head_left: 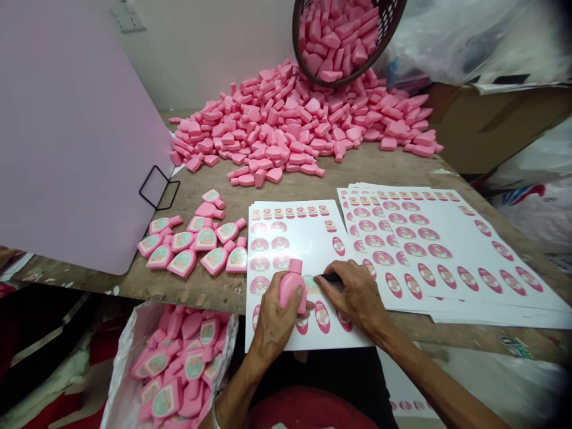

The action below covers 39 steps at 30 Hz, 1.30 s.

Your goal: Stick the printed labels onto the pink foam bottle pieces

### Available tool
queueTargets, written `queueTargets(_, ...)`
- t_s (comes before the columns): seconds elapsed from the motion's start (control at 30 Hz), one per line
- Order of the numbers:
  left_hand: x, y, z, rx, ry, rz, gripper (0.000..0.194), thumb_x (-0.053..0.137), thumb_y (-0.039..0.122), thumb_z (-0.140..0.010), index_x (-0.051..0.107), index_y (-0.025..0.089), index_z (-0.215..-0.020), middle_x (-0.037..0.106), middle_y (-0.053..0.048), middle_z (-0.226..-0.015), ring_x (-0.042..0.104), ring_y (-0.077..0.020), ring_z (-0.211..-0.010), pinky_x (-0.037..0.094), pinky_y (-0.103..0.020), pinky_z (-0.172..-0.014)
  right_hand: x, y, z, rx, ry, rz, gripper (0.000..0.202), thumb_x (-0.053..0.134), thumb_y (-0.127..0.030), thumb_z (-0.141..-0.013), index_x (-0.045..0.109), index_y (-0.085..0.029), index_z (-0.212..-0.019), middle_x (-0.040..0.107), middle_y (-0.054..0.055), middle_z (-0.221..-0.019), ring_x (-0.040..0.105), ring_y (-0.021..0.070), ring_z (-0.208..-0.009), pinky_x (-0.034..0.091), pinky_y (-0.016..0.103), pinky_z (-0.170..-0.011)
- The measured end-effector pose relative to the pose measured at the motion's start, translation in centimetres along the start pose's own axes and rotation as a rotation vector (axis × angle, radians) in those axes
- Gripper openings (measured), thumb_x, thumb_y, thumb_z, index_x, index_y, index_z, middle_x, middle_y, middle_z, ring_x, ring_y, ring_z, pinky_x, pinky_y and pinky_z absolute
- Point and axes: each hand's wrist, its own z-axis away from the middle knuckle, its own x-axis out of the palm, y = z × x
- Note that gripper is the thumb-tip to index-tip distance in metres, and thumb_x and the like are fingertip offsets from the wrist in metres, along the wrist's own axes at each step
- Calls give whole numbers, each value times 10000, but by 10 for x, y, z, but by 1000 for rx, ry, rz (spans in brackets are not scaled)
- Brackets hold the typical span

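Over the front sticker sheet (308,232), my left hand (274,316) holds a plain pink bottle (292,289) upright with its cap up. My right hand (355,292) is closed on a thin black tool (331,277), its tip at a pale green label (311,284) on the sheet. The two hands are a short way apart. Round and oval pink stickers remain on the sheet around them. To the left on the table lie several pink bottles (205,238) with pale green labels on their fronts.
A large heap of pink bottles (277,125) covers the table's back, below a tilted brown basket (297,36). More sticker sheets (451,238) lie right. A white bag (118,369) of labelled bottles stands below the front edge. A pale board (80,131) stands left.
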Motion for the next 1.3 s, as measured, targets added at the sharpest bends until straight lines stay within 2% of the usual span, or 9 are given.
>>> queueTargets(0.13, -1, 1, 2, 11, -11, 29, 449, 553, 492, -848, 469, 181, -1162, 701, -60, -812, 713, -219, -726, 586, -307, -611, -4, -5, 2, 4, 44, -97, 166, 641, -338, -798, 574, -195, -746, 609, 19, -688, 540, 176, -681, 392, 336, -690)
queueTargets(0.2, -2, 3, 4, 8, -5, 40, 454, 556, 492, -850, 475, 176, -1166, 691, -39, -735, 704, -206, -687, 582, -305, -627, -11, -7, 0, 121, 16, -229, 196, 654, -364, -780, 563, -199, -724, 597, 12, -678, 541, 163, -655, 414, 314, -653)
queueTargets(0.27, -2, 6, 6, -16, 10, 83, 476, 563, 498, -849, 481, 161, -1175, 679, -33, -702, 693, -192, -650, 576, -298, -630, -21, -8, -3, 305, -37, -397, 243, 654, -415, -776, 556, -202, -711, 579, -1, -655, 526, 142, -601, 421, 282, -580)
queueTargets(0.33, -3, 8, 7, -60, 29, 213, 518, 537, 536, -854, 490, 139, -1183, 682, -55, -746, 687, -187, -640, 569, -288, -606, -29, -12, -8, 455, -62, -536, 289, 651, -468, -772, 563, -200, -707, 565, -9, -641, 503, 124, -560, 410, 259, -522)
queueTargets(0.4, -2, 9, 8, -106, 57, 398, 556, 493, 582, -860, 512, 119, -1169, 685, -88, -824, 684, -191, -660, 564, -283, -573, -34, -18, -10, 501, -56, -612, 301, 660, -491, -760, 611, -195, -745, 574, -7, -647, 500, 117, -557, 409, 248, -506)
queueTargets(0.53, 1, 14, 11, -129, 60, 595, 541, 457, 588, -878, 565, 131, -1146, 681, -96, -908, 674, -193, -729, 576, -292, -576, -33, -37, -10, 479, -93, -680, 346, 670, -486, -752, 720, -202, -943, 667, 16, -721, 575, 138, -614, 456, 249, -543)
queueTargets(0.73, 3, 21, 16, -100, 15, 616, 550, 381, 591, -909, 586, 147, -1161, 674, -86, -935, 662, -181, -766, 582, -281, -585, -29, -53, -13, 473, -101, -740, 313, 683, -486, -723, 762, -214, -855, 738, 54, -790, 665, 201, -705, 537, 295, -625)
queueTargets(1.13, 1, 19, 13, -65, -22, 614, 599, 391, 631, -885, 571, 146, -1185, 669, -85, -901, 657, -186, -767, 578, -280, -585, -25, -56, -13, 427, -79, -711, 251, 668, -444, -748, 748, -221, -834, 744, 56, -831, 675, 211, -728, 548, 317, -640)
queueTargets(1.3, -1, 22, 15, -34, -44, 505, 525, 562, 551, -836, 541, 150, -1174, 649, -66, -900, 658, -177, -744, 569, -262, -582, -24, -59, -14, 406, -63, -692, 237, 656, -429, -761, 745, -227, -847, 740, 53, -833, 673, 207, -740, 549, 320, -666)
